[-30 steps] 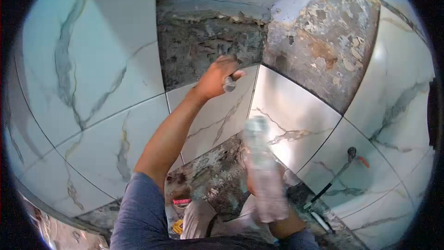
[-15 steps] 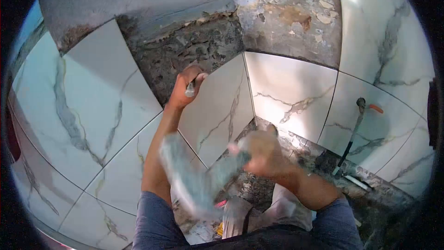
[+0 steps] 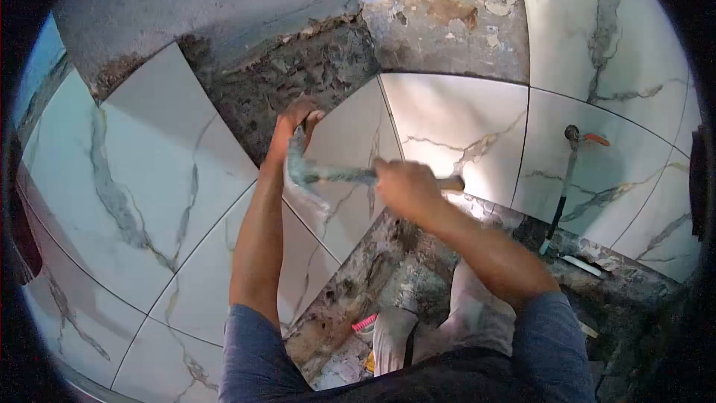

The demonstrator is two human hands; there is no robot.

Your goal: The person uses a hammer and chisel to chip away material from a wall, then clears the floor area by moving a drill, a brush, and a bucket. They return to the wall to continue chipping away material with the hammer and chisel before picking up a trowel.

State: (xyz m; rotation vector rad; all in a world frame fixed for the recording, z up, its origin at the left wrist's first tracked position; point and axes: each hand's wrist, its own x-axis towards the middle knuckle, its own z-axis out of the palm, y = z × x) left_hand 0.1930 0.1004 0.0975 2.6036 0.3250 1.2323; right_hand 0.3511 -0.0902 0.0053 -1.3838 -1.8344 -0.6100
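My right hand (image 3: 406,188) is wrapped round the handle of a hammer (image 3: 339,175), whose butt end sticks out on the right. Slightly blurred, the hammer's head lies over my left forearm and reaches up to my left hand (image 3: 297,121). That hand is closed on a metal chisel, mostly hidden now by the fingers and the hammer head. It rests at the upper left edge of a white marble-patterned wall tile (image 3: 350,172), beside the bare rough cement patch (image 3: 298,71).
More marbled tiles (image 3: 462,127) cover the walls around the corner. A tap with an orange handle (image 3: 595,139) and a hanging pipe (image 3: 565,194) are at the right. A pink-red brush (image 3: 364,324) lies on the rubble-strewn floor (image 3: 328,328) by my knee.
The hammer has swung up from low near my lap to my left hand, its head now at the chisel. My right hand has risen slightly. The view has shifted a little.
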